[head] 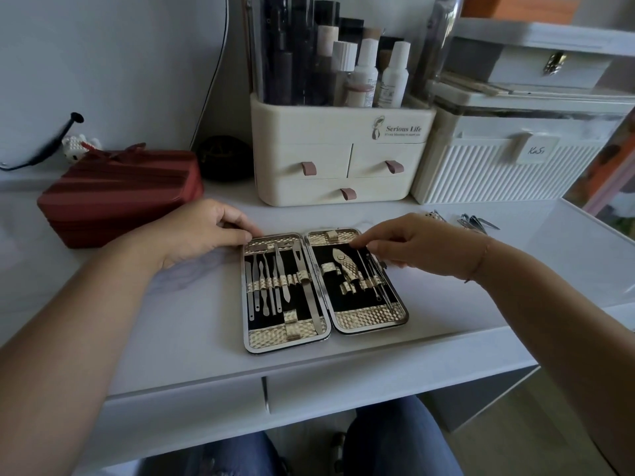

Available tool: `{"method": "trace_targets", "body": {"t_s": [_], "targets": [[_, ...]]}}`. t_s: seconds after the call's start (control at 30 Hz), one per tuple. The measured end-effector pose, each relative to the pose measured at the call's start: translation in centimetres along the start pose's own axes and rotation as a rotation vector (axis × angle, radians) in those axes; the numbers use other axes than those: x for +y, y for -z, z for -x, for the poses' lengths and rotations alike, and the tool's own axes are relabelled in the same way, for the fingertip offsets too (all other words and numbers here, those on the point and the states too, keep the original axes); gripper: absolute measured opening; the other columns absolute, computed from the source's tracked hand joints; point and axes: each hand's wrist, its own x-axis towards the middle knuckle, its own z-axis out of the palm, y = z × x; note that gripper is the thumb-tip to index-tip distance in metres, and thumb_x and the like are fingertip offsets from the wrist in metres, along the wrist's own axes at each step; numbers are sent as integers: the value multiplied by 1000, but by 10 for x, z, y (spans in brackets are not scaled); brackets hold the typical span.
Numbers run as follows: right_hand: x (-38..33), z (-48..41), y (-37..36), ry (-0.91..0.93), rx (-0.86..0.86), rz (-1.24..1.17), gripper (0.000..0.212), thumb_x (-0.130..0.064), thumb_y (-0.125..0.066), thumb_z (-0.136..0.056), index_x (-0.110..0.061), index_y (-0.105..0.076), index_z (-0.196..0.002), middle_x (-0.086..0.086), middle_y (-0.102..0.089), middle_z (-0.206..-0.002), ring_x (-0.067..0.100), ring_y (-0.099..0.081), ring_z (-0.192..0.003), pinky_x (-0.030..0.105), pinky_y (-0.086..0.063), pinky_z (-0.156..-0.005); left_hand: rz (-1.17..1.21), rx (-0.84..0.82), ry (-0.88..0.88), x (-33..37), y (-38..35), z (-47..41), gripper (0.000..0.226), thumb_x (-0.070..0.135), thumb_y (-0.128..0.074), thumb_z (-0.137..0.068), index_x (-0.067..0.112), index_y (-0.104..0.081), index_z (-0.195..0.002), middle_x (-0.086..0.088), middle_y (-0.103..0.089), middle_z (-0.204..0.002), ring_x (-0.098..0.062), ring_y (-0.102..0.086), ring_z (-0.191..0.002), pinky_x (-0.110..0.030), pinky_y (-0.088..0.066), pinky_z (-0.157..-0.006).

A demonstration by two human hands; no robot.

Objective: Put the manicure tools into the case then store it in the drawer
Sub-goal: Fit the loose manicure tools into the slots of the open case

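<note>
On the white desk, the case lies opened flat, just in front of the cream organiser. The left hand steadies it, its curled fingers and thumb on the far-left corner of the rim. The right hand hovers over the far end of the right half with loosely bent fingers touching the thin tools there. I cannot tell whether it pinches one.

Risks, as I judge them:
- A thin tool pushed only partway under its elastic loop could slide out when the case is folded, or stop it from closing
- The loose tools lie well apart, behind the right wrist, so the forearm could sweep them away or they could be forgotten
- Letting go of the corner could let the case skid on the smooth top

Counts:
- One case with two halves
- About seven tools strapped in the left half
- One nipper and a few thin picks in the right half
- Two small clusters of loose tools, number unclear
- Three organiser drawers
- Two desk drawer fronts, both closed
</note>
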Motion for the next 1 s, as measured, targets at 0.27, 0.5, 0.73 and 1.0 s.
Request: {"method": "trace_targets", "body": {"t_s": [0.27,0.5,0.73,1.0], "targets": [[2,10,-1,39,-18,96,29,-30,-46,-95,-37,-59,-120,-10,-58,-73,3,-52,-64,12,-41,-63,-2,0,5,-1,0,0,18,6,-65,-83,21,-74,-88,2,-75,-87,-10,-67,-86,-15,-49,-83],[32,13,19,-39,511,104,12,-21,-61,-87,-28,-69,-94,-8,-59,-62,2,-49,-49,11,-41,-56,-2,0,0,-1,0,1,21,7,-66,-83,25,-75,-87,2,-75,-86,-13,-66,-89,-27,-45,-91],[80,15,38,-350,640,186,10,-21,-72,-77,-11,-72,-74,-1,-60,-62,10,-52,-61,20,-37,-54,-15,-17,-22,0,2,2,23,8,-65,-84,29,-75,-86,8,-75,-86,0,-66,-83,-21,-42,-89],[75,15,28,-331,589,252,12,-28,-75,-74,-17,-71,-72,-6,-57,-64,11,-51,-66,21,-37,-56,-5,-11,-10,-1,1,1,18,7,-66,-83,22,-75,-85,3,-75,-88,-8,-66,-89,-24,-43,-92]]}}
